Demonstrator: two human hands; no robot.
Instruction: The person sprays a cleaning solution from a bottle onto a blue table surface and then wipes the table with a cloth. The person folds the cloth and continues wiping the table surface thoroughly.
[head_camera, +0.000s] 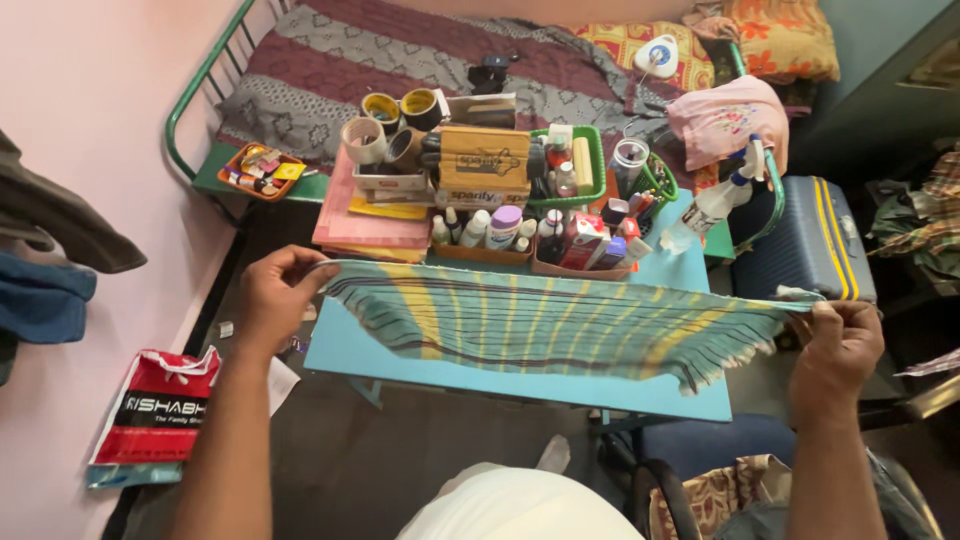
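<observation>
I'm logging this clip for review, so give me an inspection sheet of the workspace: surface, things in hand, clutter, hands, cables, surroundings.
Surface: light blue table, front half bare under the cloth.
Things in hand: striped green, yellow and dark fringed cloth, stretched flat between both hands above the table.
Clutter: rolls of tape, wooden box, green basket, small bottles and tubes, pink paper stack, spray bottle.
Hands: left hand and right hand each pinch one end of the cloth.
Cables: nothing seen clearly.
Surroundings: bed with patterned cover, blue suitcase, red and white bag on the floor, pink wall.
</observation>
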